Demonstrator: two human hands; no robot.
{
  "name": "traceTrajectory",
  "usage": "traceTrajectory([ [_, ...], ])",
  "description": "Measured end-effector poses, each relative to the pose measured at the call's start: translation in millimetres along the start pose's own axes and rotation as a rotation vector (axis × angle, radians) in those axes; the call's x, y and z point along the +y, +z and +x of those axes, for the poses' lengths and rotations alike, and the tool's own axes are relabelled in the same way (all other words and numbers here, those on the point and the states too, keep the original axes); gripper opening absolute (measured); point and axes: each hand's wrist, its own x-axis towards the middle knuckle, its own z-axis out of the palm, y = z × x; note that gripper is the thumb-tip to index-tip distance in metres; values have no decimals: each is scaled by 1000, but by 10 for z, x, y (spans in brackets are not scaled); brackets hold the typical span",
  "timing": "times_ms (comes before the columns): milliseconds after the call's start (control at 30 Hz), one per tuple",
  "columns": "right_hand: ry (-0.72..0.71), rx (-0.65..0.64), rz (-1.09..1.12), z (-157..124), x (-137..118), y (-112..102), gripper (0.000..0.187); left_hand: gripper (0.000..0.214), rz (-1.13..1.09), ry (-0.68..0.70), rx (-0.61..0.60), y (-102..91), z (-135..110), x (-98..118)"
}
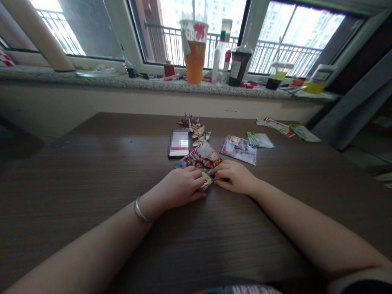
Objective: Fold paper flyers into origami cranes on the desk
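Observation:
A colourful printed sheet of paper (pixel 206 152), with a picture of people on it, lies at a slant on the brown table. Its near corner looks folded over. My left hand (pixel 185 185) is closed on the sheet's near left part, fingers curled over it and the thumb low by the table. On the opposite side, my right hand (pixel 234 176) grips the right edge with bent fingers. Just beyond the sheet are a phone (pixel 179 143) with a blurred screen and several folded paper pieces (pixel 197 130). The fingers hide part of the near corner.
Right of the sheet lie another printed paper (pixel 239 150) and a fanned stack of cards (pixel 260 139). More paper strips (pixel 277 125) are farther back. On the stone windowsill (pixel 147 83) stand a tall cup of orange drink (pixel 195 61), a dark cup (pixel 239 67) and bottles.

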Motion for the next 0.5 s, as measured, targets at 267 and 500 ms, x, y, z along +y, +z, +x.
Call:
traceTrajectory([
  [267,-44,29,80,3,-7,-22,11,27,-139,-51,59,30,32,-44],
  [500,-37,-5,110,1,-18,2,10,28,-285,-166,93,47,37,-68],
])
